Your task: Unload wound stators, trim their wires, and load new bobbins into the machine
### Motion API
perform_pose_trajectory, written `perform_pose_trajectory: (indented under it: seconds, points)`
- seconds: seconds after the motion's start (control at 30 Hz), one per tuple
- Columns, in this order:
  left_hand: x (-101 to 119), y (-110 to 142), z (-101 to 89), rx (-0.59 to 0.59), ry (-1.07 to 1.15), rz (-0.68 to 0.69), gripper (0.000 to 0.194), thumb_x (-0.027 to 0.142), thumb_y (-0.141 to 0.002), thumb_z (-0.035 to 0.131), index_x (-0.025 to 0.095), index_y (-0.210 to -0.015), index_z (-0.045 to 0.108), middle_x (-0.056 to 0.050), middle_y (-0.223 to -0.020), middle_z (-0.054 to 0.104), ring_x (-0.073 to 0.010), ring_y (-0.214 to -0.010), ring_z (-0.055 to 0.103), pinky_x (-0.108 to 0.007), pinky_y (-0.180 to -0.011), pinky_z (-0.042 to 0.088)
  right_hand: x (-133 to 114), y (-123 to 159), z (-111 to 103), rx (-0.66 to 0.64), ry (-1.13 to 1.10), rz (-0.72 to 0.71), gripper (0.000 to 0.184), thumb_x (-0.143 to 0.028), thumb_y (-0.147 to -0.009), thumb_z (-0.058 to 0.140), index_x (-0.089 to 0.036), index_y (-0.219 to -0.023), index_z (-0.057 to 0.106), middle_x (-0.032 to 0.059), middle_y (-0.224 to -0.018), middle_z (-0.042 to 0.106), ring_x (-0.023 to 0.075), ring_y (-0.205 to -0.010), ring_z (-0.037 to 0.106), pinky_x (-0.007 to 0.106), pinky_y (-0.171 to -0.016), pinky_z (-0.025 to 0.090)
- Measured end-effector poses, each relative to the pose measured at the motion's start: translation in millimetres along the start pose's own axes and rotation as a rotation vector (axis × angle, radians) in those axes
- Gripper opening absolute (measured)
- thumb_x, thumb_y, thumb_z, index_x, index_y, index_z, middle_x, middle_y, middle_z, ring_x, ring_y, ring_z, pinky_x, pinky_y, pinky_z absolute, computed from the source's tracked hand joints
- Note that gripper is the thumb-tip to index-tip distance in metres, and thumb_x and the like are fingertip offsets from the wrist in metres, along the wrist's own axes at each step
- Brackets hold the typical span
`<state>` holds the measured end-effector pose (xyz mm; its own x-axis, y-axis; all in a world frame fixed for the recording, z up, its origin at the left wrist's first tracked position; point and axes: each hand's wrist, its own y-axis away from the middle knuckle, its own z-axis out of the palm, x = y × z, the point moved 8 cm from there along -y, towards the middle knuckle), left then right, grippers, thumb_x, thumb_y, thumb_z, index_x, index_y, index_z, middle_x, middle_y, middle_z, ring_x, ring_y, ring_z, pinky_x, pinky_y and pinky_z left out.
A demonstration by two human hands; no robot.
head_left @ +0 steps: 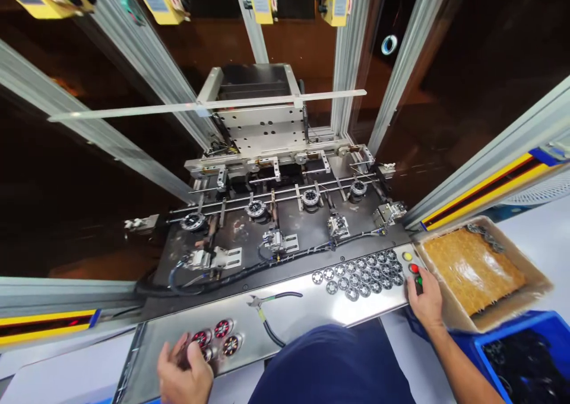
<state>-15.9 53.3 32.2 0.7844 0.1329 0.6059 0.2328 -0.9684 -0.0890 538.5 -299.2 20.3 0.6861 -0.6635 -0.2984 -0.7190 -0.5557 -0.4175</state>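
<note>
The left hand (pixel 184 371) is at the left part of the metal surface (pixel 312 316), near its front edge. Its fingers are curled, the thumb apart from the others; whether they grip anything cannot be told. A cluster of round parts (pixel 221 328) with a reddish shine lies just beyond and to the right of these fingers, the nearest one partly hidden behind the thumb.

The right hand (pixel 426 300) is at the surface's right edge, thumb and index finger apart, with the green button (pixel 419 281) between them. The red button (pixel 414 268) is right by the index fingertip, and the yellow button (pixel 407 256) sits farther back toward the corner.

Just left of the buttons, small black-and-silver wheels (pixel 365 277) lie in rows. A pair of cutters (pixel 266 325) rests open between the two groups, one handle reaching the front edge. Beyond the right edge stand a carton (pixel 541 285) and a blue bin (pixel 483 346).
</note>
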Motion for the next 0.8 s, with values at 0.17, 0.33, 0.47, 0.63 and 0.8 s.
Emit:
perform_pose_trajectory:
  seconds: [0.17, 0.33, 0.47, 0.63, 0.8]
  points:
    - [1.7, 1.9, -1.1, 0.004, -0.023, 0.008, 0.071, 0.046, -0.088, 0.051, 0.013, -0.148, 0.036, -0.020, -0.130, 0.064, -0.0417, -0.129, 0.053, -0.061, -0.108, 0.039, -5.2, -1.8, -2.1, 0.001, 0.035, -0.012, 0.043, -0.038, -0.097, 0.052, -0.015, -0.133, 0.050, 0.0153, -0.127, 0.059, 0.0283, -0.118, 0.057, 0.051, -0.099, 0.048]
    - [-0.6, 0.4, -0.6, -0.001, -0.012, 0.018, 0.069, 0.047, -0.087, 0.052, 0.012, -0.145, 0.041, -0.022, -0.132, 0.062, -0.0414, -0.129, 0.053, -0.060, -0.108, 0.040, -14.0, -7.8, -4.7, -0.017, 0.074, -0.063, 0.041, -0.037, -0.095, 0.049, -0.010, -0.127, 0.054, 0.0216, -0.122, 0.060, 0.0327, -0.116, 0.057, 0.049, -0.099, 0.048]
    - [-7.2, -2.1, 1.8, 0.018, -0.006, 0.013, 0.070, 0.050, -0.086, 0.052, 0.011, -0.143, 0.043, -0.023, -0.131, 0.061, -0.0431, -0.126, 0.055, -0.059, -0.104, 0.042, -16.4, -1.7, -16.4, 0.030, 0.131, -0.070, 0.046, -0.036, -0.094, 0.047, -0.005, -0.128, 0.052, 0.0244, -0.111, 0.062, 0.0361, -0.107, 0.059, 0.049, -0.093, 0.049]
    - [-11.7, -3.4, 5.8, 0.054, -0.004, 0.047, 0.070, 0.050, -0.087, 0.048, 0.010, -0.144, 0.039, -0.020, -0.125, 0.066, -0.0385, -0.124, 0.057, -0.053, -0.105, 0.043, -10.0, 12.4, -21.7, 0.059, 0.176, -0.114, 0.044, -0.039, -0.091, 0.050, -0.006, -0.118, 0.059, 0.0197, -0.095, 0.065, 0.0339, -0.089, 0.062, 0.045, -0.080, 0.048]
    - [-14.6, -3.8, 9.3, 0.057, 0.002, 0.084, 0.068, 0.050, -0.089, 0.046, 0.010, -0.143, 0.040, -0.020, -0.123, 0.068, -0.0359, -0.122, 0.060, -0.052, -0.104, 0.045, -7.1, -5.3, -11.6, 0.087, 0.171, -0.161, 0.051, -0.044, -0.089, 0.052, -0.003, -0.116, 0.062, 0.0174, -0.085, 0.063, 0.0315, -0.079, 0.060, 0.043, -0.076, 0.048]
